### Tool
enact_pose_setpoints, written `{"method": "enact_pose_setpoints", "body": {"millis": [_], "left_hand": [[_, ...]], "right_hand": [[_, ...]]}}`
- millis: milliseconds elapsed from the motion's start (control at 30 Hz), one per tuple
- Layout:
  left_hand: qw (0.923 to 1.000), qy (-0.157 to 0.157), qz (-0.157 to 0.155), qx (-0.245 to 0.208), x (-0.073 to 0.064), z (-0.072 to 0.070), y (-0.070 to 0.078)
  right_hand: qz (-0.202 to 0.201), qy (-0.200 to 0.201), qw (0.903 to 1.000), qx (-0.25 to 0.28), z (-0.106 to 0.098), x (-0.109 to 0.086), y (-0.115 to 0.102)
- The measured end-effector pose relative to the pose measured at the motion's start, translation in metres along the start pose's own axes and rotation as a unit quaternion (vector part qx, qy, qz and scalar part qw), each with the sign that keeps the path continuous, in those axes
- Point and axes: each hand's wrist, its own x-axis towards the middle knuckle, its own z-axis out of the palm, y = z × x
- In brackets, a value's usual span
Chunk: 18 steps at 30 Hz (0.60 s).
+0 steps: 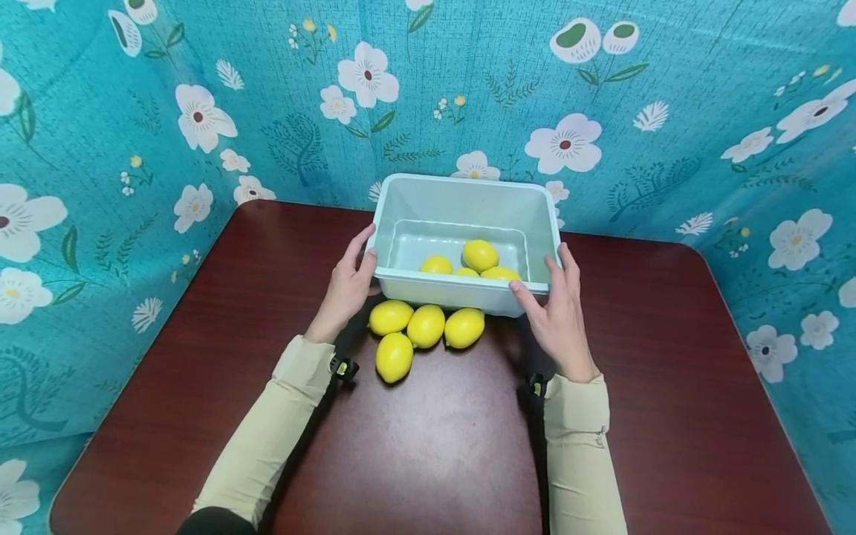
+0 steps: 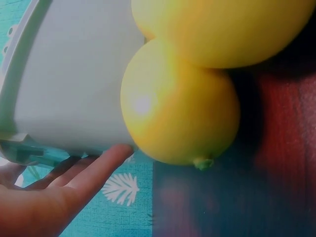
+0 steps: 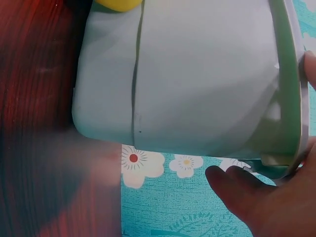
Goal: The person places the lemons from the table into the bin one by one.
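A pale blue plastic bin (image 1: 441, 292) stands at the far side of the table, several yellow lemons (image 1: 480, 255) lying inside it. My left hand (image 1: 346, 288) holds its left end, thumb at the rim; the left wrist view shows the fingers (image 2: 101, 170) along the outer end wall. At the other end my right hand (image 1: 560, 323) grips the front right corner, its thumb over the front rim and fingers at the side. Several more lemons (image 1: 426, 326) lie on the table just in front of the bin. Whether the bin's base touches the table is unclear.
The dark reddish-brown table (image 1: 428, 461) reaches out on both sides of the bin. A turquoise flowered cloth (image 1: 468, 89) hangs close behind it and at both sides. Dark wrist cameras (image 1: 344, 368) are strapped at the sleeve cuffs.
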Motion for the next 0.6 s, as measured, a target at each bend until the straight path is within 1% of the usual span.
{"method": "enact_pose_setpoints", "body": {"millis": [167,200,333,400,433,600], "left_hand": [[0.9999,0.002,0.009,-0.004,0.0012,-0.0005,-0.0004],[1.0,0.0,0.008,-0.004,-0.0003,-0.0009,0.0043],[1.0,-0.002,0.005,0.004,0.0,-0.0019,0.0052],[0.9999,-0.002,0.003,0.016,-0.0004,-0.0026,0.0059],[0.9997,0.002,0.009,0.024,0.001,-0.0029,0.0014],[0.9966,0.024,0.031,0.072,-0.0034,-0.0048,0.0035]], "right_hand": [[0.007,0.002,0.9999,0.01,0.0006,0.0002,-0.0008],[0.008,0.002,0.9999,0.013,0.0007,0.0003,-0.0012],[0.011,0.003,0.9997,0.023,0.0009,0.0003,-0.0017],[0.012,0.002,0.9996,0.027,0.0009,0.0002,-0.0016],[0.012,0.001,0.9995,0.028,0.0009,0.0001,-0.0013],[0.017,0.0,0.9996,0.024,0.0003,-0.0006,-0.0006]]}}
